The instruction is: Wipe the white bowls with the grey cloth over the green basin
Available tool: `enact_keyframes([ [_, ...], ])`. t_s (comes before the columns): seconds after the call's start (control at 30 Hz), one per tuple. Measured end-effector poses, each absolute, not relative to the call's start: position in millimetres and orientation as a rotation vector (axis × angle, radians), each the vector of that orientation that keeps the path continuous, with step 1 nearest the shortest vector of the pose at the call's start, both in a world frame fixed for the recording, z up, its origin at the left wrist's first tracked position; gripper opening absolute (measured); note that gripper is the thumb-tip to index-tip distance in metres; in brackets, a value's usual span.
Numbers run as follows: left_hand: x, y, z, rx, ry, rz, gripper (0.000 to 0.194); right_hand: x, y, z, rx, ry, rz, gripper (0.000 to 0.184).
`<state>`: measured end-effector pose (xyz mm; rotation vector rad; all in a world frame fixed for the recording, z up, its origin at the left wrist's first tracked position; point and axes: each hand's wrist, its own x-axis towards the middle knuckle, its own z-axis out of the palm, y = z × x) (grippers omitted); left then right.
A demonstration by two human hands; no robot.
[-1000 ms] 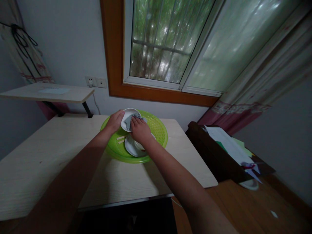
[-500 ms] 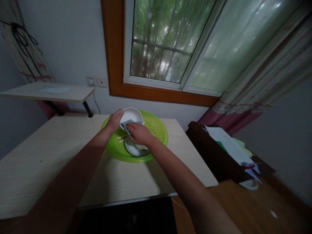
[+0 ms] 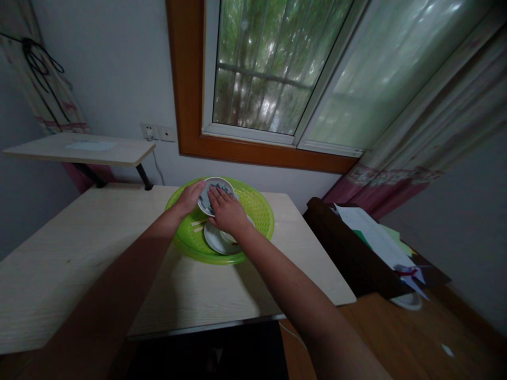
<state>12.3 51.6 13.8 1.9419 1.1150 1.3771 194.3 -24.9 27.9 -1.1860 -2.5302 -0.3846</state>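
Note:
My left hand (image 3: 190, 198) grips the rim of a white bowl (image 3: 201, 209) at its left side. The bowl is held up over a green plastic basket (image 3: 259, 206), its inside tilted toward me. A grey-blue cloth (image 3: 206, 196) is spread inside the bowl. With its fingers over the cloth, my right hand (image 3: 227, 211) holds it pressed against the bowl's inside. Below the hands, a white plate (image 3: 214, 240) lies in the basket, with another white dish (image 3: 228, 238) on it, partly covered by my right wrist. Light chopsticks (image 3: 198, 227) lie beside the plate.
The basket stands on a pale wooden table (image 3: 99, 248). A raised shelf (image 3: 79, 149) is at the back left, near wall sockets (image 3: 158, 132). At the right, papers (image 3: 368, 227) lie on a dark brown piece of furniture (image 3: 340, 248). A window is behind the table.
The cloth, bunched at the bowl's near edge before, is now spread across its inside. My right hand has moved up into the bowl. The bowl has shifted slightly right.

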Motion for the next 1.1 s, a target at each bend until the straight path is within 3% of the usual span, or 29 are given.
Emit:
enact_keyframes([
  [0.13, 10.4, 48.6, 14.5, 1.927, 1.135, 1.395, 0.047, 189.5, -28.2, 32.5, -1.287, -2.489, -0.438, 0.072],
  [0.3, 8.4, 42.9, 17.3, 1.916, 1.168, 1.395, 0.046, 185.8, -32.9, 39.7, -1.351, -2.566, -0.483, 0.03],
  [0.37, 8.3, 40.9, 18.6, 1.911, 1.2, 1.406, 0.046, 185.7, -34.0, 41.6, -1.319, -2.611, -0.503, 0.023],
  [0.67, 6.0, 41.1, 17.1, 1.876, 1.173, 1.421, 0.045, 193.9, -28.8, 34.7, -1.076, -2.677, -0.471, 0.023],
  [0.93, 9.8, 49.1, 10.3, 1.91, 1.148, 1.394, 0.045, 198.7, -21.1, 23.5, -0.871, -2.655, -0.324, 0.044],
  [1.1, 11.3, 50.3, 10.3, 1.952, 1.128, 1.389, 0.045, 198.6, -18.8, 20.6, -0.963, -2.616, -0.339, 0.055],
])
